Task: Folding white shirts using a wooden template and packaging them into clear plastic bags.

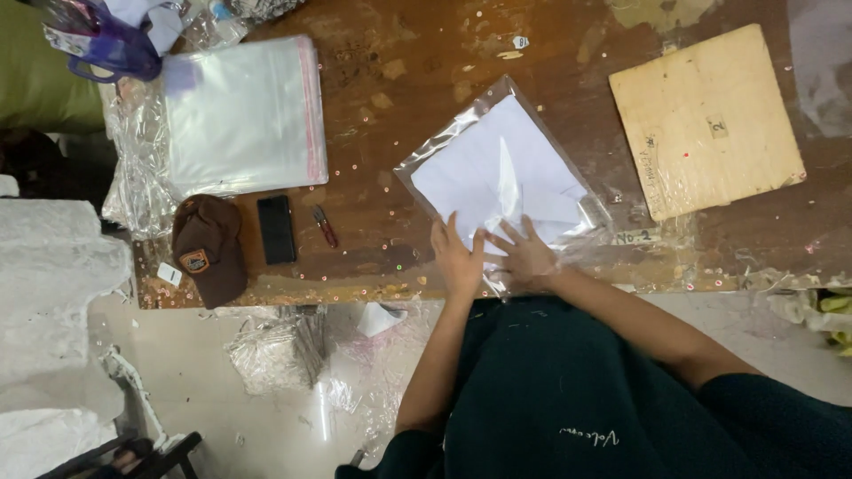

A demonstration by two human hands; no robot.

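Head view is showing the left hand [459, 259] and right hand [525, 255] pressing flat, fingers spread, holding the clear bag of white fabric [497, 168] steady beside the wooden board [706, 120].

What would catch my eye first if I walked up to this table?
Likely the white folded cloth in its clear plastic bag at the table's middle, with the left hand and right hand pressing flat on its near edge. Next, the stack of clear bags far left and the plywood board far right.

Bagged sheet [501, 168] mid table [426, 53], bag stack [240, 115] left, board [706, 120] right
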